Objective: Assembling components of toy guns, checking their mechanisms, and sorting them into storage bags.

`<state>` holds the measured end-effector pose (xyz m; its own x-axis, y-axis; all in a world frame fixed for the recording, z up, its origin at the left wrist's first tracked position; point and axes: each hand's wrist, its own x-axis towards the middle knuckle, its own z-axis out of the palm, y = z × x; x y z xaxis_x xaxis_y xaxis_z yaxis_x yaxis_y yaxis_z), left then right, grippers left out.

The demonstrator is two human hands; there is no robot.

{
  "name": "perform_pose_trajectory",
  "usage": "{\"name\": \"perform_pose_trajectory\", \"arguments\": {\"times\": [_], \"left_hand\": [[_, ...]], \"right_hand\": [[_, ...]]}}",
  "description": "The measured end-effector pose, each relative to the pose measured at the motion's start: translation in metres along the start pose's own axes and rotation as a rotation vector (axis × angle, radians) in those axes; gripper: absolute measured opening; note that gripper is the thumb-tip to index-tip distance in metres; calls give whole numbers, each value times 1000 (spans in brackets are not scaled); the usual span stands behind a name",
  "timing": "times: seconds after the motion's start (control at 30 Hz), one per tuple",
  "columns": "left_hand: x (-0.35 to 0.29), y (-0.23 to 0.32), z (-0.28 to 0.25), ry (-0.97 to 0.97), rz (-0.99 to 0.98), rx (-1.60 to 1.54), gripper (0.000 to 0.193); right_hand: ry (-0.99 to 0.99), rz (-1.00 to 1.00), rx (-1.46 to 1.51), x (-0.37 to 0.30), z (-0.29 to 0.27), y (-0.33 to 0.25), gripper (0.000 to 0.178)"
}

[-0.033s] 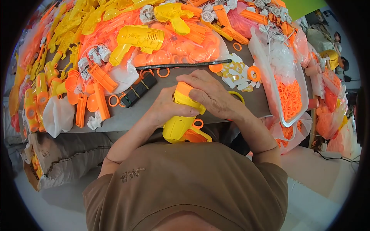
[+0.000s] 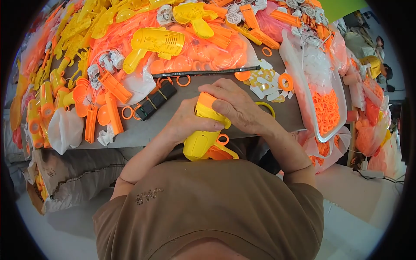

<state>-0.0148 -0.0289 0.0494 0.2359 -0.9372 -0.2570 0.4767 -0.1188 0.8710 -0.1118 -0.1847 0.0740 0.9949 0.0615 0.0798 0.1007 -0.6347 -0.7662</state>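
Close to my chest, at the table's near edge, I hold a yellow plastic toy gun [image 2: 200, 145] with an orange end piece [image 2: 207, 100] and an orange part low on its right side. My left hand [image 2: 187, 119] is closed round its upper body from the left, the thumb lying across the yellow shell. From the right, my right hand [image 2: 241, 109] wraps over the top, its thumb pressing near the orange end. A small orange ring [image 2: 222, 138] shows beside the body. The palms hide part of the toy.
Yellow gun shells [image 2: 151, 45] and bagged orange parts [image 2: 203, 56] heap along the back. A black bundle [image 2: 157, 101] lies left of my hands, near orange battery boxes [image 2: 115, 88]. On the right are white and yellow slips [image 2: 266, 84] and a clear bin [image 2: 299, 95] of orange rings.
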Motion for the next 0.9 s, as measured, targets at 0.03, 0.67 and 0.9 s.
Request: {"name": "perform_pose_trajectory", "arguments": {"times": [0.03, 0.67, 0.9], "left_hand": [[-1, -1, 1, 1, -4, -2, 48], [-10, -33, 16, 74, 190, -32, 70], [-10, -22, 30, 169, 175, -114, 63]], "right_hand": [[-11, 15, 73, -1, 2, 2, 52], [275, -79, 269, -33, 39, 9, 41], [553, -164, 268, -46, 48, 1, 31]]}}
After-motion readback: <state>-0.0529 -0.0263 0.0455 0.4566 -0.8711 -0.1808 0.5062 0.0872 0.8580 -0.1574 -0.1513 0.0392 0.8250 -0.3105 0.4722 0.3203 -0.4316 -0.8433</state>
